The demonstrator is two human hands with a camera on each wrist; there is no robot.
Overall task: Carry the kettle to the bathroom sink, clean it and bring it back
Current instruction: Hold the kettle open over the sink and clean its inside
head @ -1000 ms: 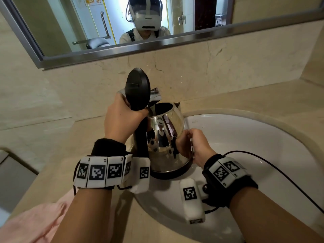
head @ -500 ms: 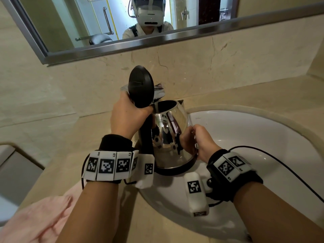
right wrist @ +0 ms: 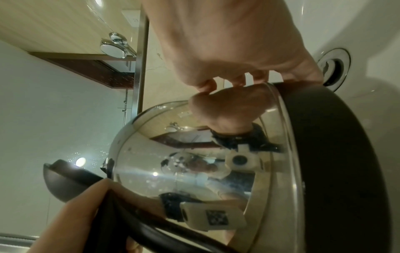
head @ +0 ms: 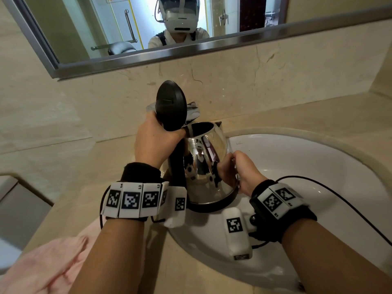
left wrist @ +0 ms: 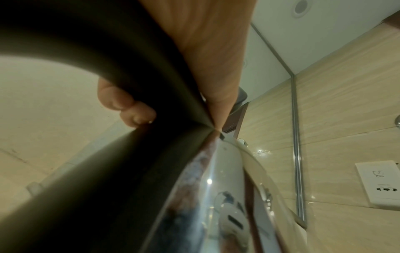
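A shiny steel kettle (head: 203, 166) with a black base hangs upright over the left edge of the white sink (head: 297, 166). Its black lid (head: 170, 105) stands open. My left hand (head: 157, 141) grips the top of the black handle (left wrist: 108, 51), with its fingers (left wrist: 121, 101) wrapped round it. My right hand (head: 239, 168) holds the kettle's right side low down, fingers curled against the steel. In the right wrist view, that hand (right wrist: 227, 51) presses on the kettle (right wrist: 173, 162) just above the base. The kettle's inside is hidden.
The sink's drain (right wrist: 333, 66) lies below the kettle. A pink towel (head: 42, 266) sits on the beige counter at the front left. A mirror (head: 148, 28) runs along the wall behind, and a wall socket (left wrist: 376, 183) is to the right.
Both hands keep the same hold on the kettle. The kettle has barely moved over the sink's edge; my head has shifted a little.
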